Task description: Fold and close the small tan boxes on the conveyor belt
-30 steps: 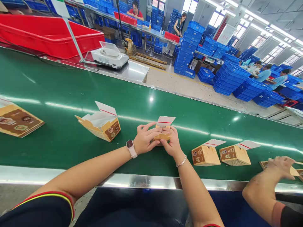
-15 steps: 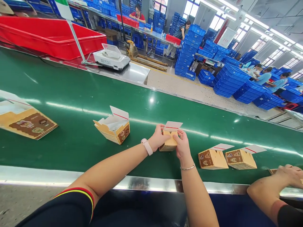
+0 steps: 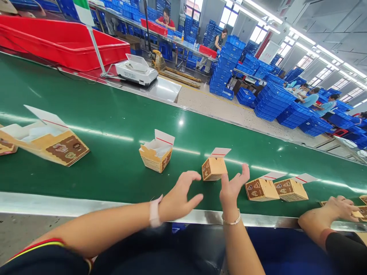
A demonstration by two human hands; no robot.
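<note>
A small brown and tan carton (image 3: 215, 169) stands on the green conveyor belt (image 3: 114, 152), its white flap with a red line sticking up at the back. My left hand (image 3: 182, 196) hovers to the left and nearer to me, thumb and fingers apart, holding nothing. To the carton's lower right is my right hand (image 3: 233, 191), fingers spread, holding nothing; whether it still brushes the carton I cannot tell. Left of these, an open-topped carton (image 3: 156, 158) shows white material inside. A larger-looking open carton (image 3: 64, 147) lies farther left.
Two cartons with raised flaps, a left one (image 3: 262, 190) and a right one (image 3: 291, 190), stand side by side. Another person's hand (image 3: 340, 208) handles cartons at far right. Beyond the belt are a scale (image 3: 136, 72) and a red bin (image 3: 65, 46).
Both hands have let go of the middle carton and drawn back toward me, opening. The open cartons on the left have shifted rightward in view.
</note>
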